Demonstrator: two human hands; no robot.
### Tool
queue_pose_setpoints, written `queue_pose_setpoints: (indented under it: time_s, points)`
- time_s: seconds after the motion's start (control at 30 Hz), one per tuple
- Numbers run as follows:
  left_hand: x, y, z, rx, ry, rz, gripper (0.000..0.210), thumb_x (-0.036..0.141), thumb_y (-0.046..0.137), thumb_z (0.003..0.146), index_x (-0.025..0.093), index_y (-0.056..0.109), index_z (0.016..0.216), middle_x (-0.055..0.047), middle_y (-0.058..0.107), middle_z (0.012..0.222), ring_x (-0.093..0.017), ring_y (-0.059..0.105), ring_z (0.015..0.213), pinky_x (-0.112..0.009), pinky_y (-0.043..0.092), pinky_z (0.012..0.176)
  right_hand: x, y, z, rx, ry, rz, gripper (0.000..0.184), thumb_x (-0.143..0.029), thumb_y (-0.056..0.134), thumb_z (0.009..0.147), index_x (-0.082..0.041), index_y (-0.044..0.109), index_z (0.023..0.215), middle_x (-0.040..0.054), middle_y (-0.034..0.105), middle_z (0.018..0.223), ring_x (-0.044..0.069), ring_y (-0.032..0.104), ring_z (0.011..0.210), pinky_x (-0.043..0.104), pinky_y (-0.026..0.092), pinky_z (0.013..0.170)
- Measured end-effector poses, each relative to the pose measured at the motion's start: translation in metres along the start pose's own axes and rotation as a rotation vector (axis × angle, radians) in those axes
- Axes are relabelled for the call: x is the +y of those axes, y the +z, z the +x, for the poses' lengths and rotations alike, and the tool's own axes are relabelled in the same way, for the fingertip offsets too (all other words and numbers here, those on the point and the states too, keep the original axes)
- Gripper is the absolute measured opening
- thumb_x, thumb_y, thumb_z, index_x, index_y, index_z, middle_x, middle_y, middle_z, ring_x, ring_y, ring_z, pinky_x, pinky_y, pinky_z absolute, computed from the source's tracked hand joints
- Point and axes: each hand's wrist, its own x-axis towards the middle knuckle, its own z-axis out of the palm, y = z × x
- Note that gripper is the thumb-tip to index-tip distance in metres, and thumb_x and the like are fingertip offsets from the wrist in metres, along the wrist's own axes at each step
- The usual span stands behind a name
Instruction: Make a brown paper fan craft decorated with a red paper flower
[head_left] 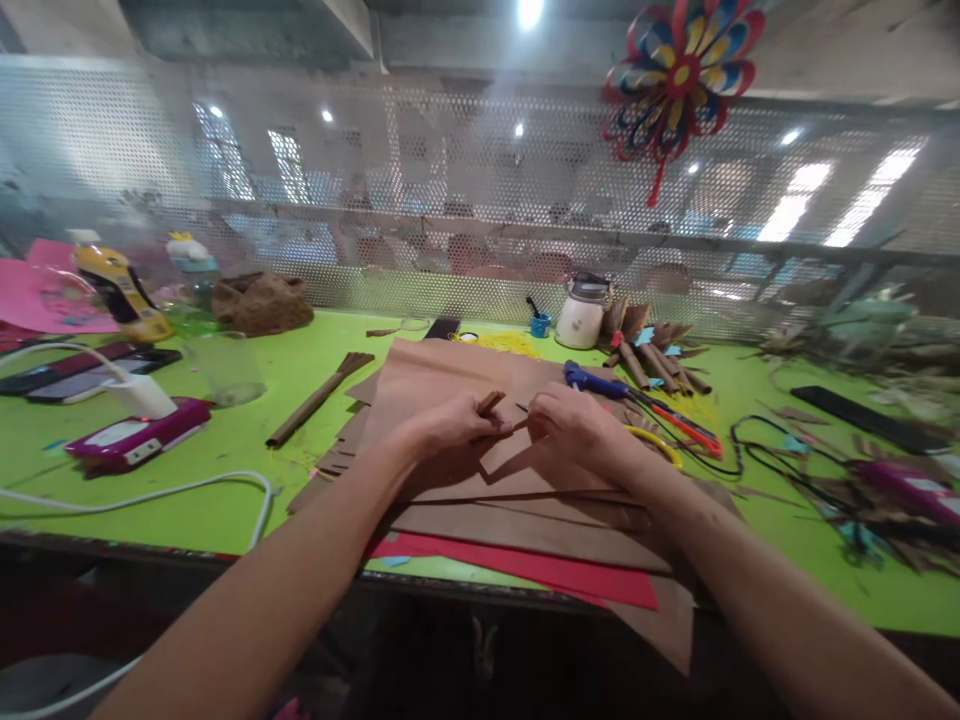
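My left hand (465, 424) is closed on a small folded piece of brown paper (491, 402), its edge standing up above the fingers. Just to the right, my right hand (566, 418) pinches a thin dark pointed piece (522, 408), too small to name. Between the hands, a brown paper strip (502, 455) slants down over the stack. Both hands are over a pile of brown paper sheets (442, 370), with red paper (540, 568) sticking out underneath at the table's front edge. A blue hot glue gun (596, 382) lies just beyond my right hand.
Orange-handled pliers (686, 428) and a yellow ring-shaped handle (656, 445) lie right of the pile. A rolled paper stem (319, 400) is on the left, near a purple power strip (139, 436). Behind stand a white jar (581, 315) and bundled paper stems (652, 350). Black cables (780, 460) tangle at right.
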Motion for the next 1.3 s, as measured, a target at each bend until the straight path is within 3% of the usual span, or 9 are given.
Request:
queue_pose_setpoints:
  time_s: [0.1,0.23,0.3,0.37,0.47,0.57,0.8,1.07,1.3]
  points:
    - [-0.002,0.0,0.001,0.043,0.012,0.035,0.023,0.032,0.064,0.065,0.016,0.048,0.069,0.003,0.048,0.061,-0.008,0.038,0.054,-0.023,0.03,0.051,0.008,0.008,-0.001,0.088,0.121,0.179,0.007,-0.013,0.054,0.076,-0.016,0.06,0.078,0.0042,0.061,0.075,0.015,0.055,0.07,0.027,0.043,0.065]
    - [-0.01,-0.002,0.006,0.051,0.007,0.042,0.025,0.038,0.063,0.067,0.015,0.051,0.069,0.003,0.046,0.06,-0.008,0.036,0.052,-0.023,0.029,0.05,0.016,0.013,-0.002,0.085,0.327,0.659,0.046,-0.018,0.061,0.071,-0.017,0.051,0.115,0.0076,0.063,0.098,0.016,0.06,0.081,0.029,0.048,0.07]
    - [-0.009,-0.002,0.006,0.048,0.027,0.079,0.026,0.039,0.061,0.068,0.015,0.051,0.068,0.003,0.045,0.058,-0.008,0.035,0.05,-0.024,0.028,0.049,0.014,0.012,-0.001,0.042,0.396,0.847,0.047,-0.022,0.062,0.071,-0.016,0.051,0.116,0.0072,0.063,0.098,0.016,0.06,0.084,0.028,0.048,0.071]
    - [-0.006,-0.001,0.005,0.064,0.05,0.123,0.025,0.039,0.06,0.069,0.015,0.052,0.068,0.002,0.046,0.057,-0.008,0.036,0.05,-0.024,0.028,0.048,0.01,0.012,0.0,0.034,0.481,0.929,0.035,-0.03,0.062,0.072,-0.015,0.058,0.104,0.0052,0.064,0.087,0.015,0.059,0.078,0.027,0.047,0.068]
    - [-0.003,0.0,0.004,0.092,0.088,0.155,0.022,0.037,0.058,0.071,0.016,0.053,0.069,0.001,0.05,0.058,-0.01,0.041,0.052,-0.024,0.031,0.049,0.002,0.016,0.002,0.04,0.575,0.935,0.028,-0.04,0.061,0.071,-0.013,0.063,0.079,0.0018,0.061,0.068,0.012,0.053,0.06,0.024,0.041,0.055]
    - [-0.005,0.002,0.005,0.084,0.111,0.189,0.023,0.038,0.056,0.072,0.015,0.056,0.07,0.0,0.053,0.059,-0.011,0.043,0.053,-0.024,0.032,0.05,-0.001,0.021,0.002,0.101,0.605,0.925,0.029,-0.042,0.064,0.068,-0.013,0.063,0.069,-0.0009,0.056,0.058,0.009,0.046,0.053,0.022,0.034,0.049]
    - [-0.01,0.008,0.009,0.012,0.146,0.065,0.029,0.041,0.055,0.073,0.013,0.056,0.066,0.0,0.052,0.056,-0.01,0.046,0.051,-0.024,0.036,0.053,0.001,0.025,0.001,0.194,0.63,0.969,0.026,-0.039,0.067,0.064,-0.013,0.064,0.068,-0.0027,0.054,0.056,0.009,0.043,0.052,0.022,0.03,0.049]
    - [-0.006,0.008,0.009,0.074,0.113,0.07,0.021,0.035,0.056,0.073,0.015,0.054,0.067,0.001,0.053,0.057,-0.01,0.044,0.053,-0.023,0.035,0.053,0.006,0.027,0.001,0.23,0.645,0.985,0.029,-0.04,0.068,0.063,-0.012,0.064,0.07,-0.003,0.052,0.052,0.008,0.04,0.049,0.022,0.028,0.047]
    - [-0.006,0.004,0.005,0.054,0.126,0.003,0.029,0.041,0.063,0.067,0.014,0.054,0.061,0.002,0.049,0.056,-0.009,0.042,0.053,-0.025,0.033,0.055,0.01,0.02,0.001,0.229,0.629,1.004,0.032,-0.044,0.068,0.064,-0.012,0.064,0.069,-0.0032,0.049,0.05,0.007,0.036,0.047,0.022,0.026,0.045]
